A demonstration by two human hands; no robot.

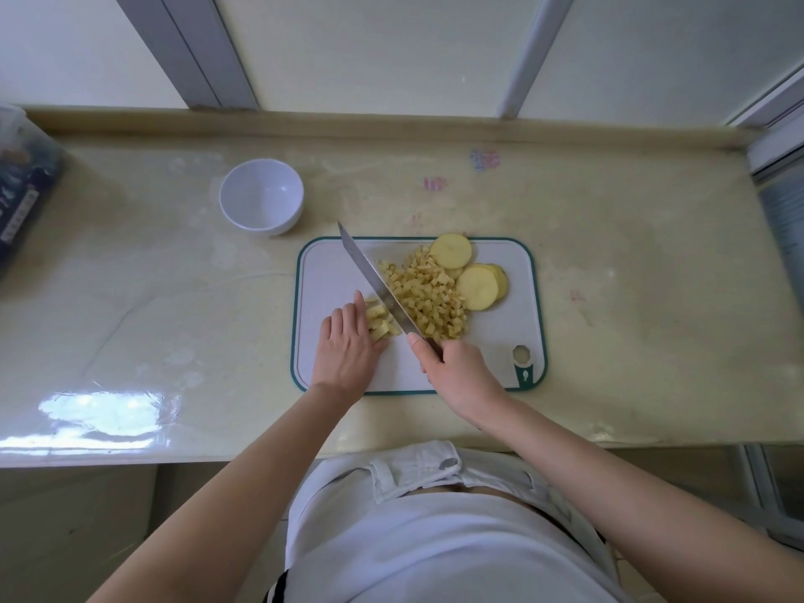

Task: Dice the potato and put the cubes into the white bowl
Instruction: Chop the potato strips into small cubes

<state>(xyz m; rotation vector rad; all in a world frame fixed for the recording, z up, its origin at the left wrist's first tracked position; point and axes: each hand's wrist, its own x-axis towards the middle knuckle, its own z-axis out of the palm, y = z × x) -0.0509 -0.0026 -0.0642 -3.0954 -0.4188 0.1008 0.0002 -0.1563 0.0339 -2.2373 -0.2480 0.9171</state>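
A white cutting board (pixel 330 272) with a green rim lies on the counter. A heap of yellow potato cubes (pixel 428 298) covers its middle, with round potato slices (pixel 476 287) behind it on the right. My right hand (pixel 457 372) grips the handle of a long knife (pixel 376 282), whose blade slants across the board beside the cubes. My left hand (pixel 348 346) rests on a few potato strips (pixel 379 324) just left of the blade, fingers curled over them. The white bowl (pixel 261 195) stands empty behind the board on the left.
The cream counter (pixel 609 254) runs to a raised back ledge under a window frame. A dark packet in a clear container (pixel 21 185) sits at the far left edge. The counter's front edge is close to my body.
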